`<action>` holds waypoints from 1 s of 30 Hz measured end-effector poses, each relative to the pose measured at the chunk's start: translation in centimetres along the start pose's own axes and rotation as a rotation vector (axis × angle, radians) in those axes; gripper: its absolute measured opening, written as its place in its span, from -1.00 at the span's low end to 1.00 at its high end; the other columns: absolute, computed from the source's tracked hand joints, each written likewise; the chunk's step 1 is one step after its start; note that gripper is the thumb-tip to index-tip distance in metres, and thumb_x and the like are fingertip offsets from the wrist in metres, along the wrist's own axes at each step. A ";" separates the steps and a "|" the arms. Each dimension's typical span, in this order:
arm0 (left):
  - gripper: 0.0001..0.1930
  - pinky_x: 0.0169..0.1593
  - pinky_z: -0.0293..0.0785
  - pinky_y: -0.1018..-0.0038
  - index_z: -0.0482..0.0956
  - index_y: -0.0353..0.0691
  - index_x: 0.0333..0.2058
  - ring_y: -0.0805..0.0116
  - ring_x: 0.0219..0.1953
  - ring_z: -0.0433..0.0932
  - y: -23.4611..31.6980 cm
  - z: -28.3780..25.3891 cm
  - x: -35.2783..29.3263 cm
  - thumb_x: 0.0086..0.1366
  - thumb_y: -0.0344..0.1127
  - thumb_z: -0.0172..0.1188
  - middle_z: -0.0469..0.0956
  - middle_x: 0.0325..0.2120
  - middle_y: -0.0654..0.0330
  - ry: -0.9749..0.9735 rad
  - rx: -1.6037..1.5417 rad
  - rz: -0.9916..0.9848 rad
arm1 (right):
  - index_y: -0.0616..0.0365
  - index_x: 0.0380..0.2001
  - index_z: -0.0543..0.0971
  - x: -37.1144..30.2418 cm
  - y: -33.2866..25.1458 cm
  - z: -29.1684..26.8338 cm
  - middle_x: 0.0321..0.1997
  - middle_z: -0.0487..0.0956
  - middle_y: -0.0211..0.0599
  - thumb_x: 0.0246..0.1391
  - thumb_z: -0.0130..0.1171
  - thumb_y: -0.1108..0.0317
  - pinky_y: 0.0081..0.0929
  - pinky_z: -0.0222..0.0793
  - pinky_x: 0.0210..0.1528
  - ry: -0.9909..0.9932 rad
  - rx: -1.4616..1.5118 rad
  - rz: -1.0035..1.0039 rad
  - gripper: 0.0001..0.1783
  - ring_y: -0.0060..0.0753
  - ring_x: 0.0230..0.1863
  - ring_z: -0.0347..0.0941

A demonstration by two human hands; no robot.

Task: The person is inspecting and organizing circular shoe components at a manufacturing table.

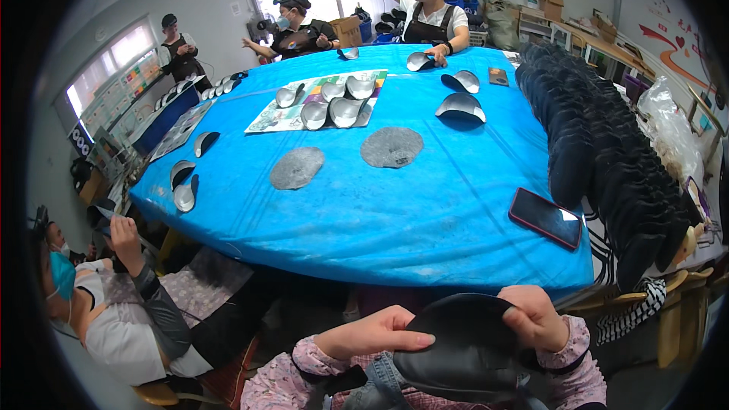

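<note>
One smooth, curved, leather-like black piece point(465, 361) lies between the left hand point(383, 332) and right hand point(538, 320), long axis roughly left-right, nearside of the blue-covered surface point(372, 239). Left fingers pinch its left edge; right fingers grip its upper-right rim. Neither hand is nearer.

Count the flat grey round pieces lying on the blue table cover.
2: the left grey piece and the right grey piece, slightly farther away. Both lie nearer the camera than the printed sheet.
</note>
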State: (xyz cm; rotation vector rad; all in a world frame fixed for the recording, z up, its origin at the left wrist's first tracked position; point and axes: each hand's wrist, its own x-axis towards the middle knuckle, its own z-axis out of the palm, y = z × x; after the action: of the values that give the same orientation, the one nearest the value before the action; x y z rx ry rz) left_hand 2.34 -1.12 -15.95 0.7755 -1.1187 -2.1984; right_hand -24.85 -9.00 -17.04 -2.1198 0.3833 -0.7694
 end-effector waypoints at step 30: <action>-0.36 0.18 0.26 0.40 0.19 -0.27 0.22 0.30 0.11 0.38 -3.7 -0.5 2.3 0.33 0.07 -0.03 0.38 0.10 0.09 -0.159 -0.534 -0.111 | 0.22 -0.59 0.50 1.0 -0.3 0.9 -0.64 0.32 -0.71 0.26 0.03 0.17 -0.74 0.08 -0.54 -0.175 0.644 0.527 -0.59 -0.87 -0.55 0.14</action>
State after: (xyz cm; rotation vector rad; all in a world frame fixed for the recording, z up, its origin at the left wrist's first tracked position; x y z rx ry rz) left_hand 0.41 -1.12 -19.84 0.4417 -0.5133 -2.5217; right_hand -23.49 -8.81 -16.83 -1.3769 0.4924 -0.3273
